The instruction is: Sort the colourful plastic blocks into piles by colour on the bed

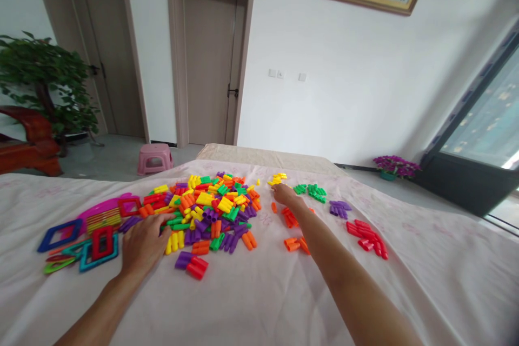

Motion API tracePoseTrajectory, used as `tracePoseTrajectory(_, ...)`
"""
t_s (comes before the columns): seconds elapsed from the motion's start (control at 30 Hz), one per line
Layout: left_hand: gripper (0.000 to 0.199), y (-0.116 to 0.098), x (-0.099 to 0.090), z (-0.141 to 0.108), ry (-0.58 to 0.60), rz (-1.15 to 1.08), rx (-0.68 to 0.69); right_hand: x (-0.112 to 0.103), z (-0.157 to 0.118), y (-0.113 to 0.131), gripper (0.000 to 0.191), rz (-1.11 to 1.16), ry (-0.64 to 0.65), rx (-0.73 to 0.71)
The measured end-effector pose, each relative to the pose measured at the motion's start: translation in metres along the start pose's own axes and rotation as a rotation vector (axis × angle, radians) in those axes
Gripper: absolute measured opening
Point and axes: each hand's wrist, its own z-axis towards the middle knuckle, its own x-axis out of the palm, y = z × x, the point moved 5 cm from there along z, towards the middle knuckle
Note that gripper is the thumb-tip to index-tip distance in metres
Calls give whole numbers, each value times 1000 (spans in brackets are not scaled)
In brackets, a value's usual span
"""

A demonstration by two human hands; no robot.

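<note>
A large heap of plastic tube-shaped building pieces (205,200) in yellow, red, green, orange and purple lies on the cloth. My left hand (141,243) rests at the heap's left edge, thumb and fingers apart, its fingertips by green and yellow pieces. Stretched out past the heap, my right hand (285,194) has its fingertips closed at a yellow building piece (271,183), beside a small group of yellow pieces (279,176). Its fingers are partly hidden by the hand itself. Close by lie orange pieces (289,218) and green pieces (316,191).
Purple pieces (339,208) and red pieces (368,238) lie to the right. At left are flat frame-shaped tiles (98,259) and a magenta item (97,208). A pale cloth (251,303) covers the table. Beyond stand a pink stool (154,159) and flowers (396,165).
</note>
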Motion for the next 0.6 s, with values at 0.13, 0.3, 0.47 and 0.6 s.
tracePoseTrajectory(0.13, 41, 1, 1, 1, 9, 3, -11, -13, -13, 9, 47, 35, -40, -15)
tracePoseTrajectory(0.3, 40, 3, 2, 2, 13, -5, -25, -18, -48, 36, 41, 14, -43, -131)
tracePoseTrajectory(0.47, 41, 2, 1, 2, 13, -9, -19, -17, -78, 38, 30, -159, -12, -129)
tracePoseTrajectory(0.6, 41, 2, 1, 2, 19, -11, -22, -23, -85, 39, 37, -155, -84, -98)
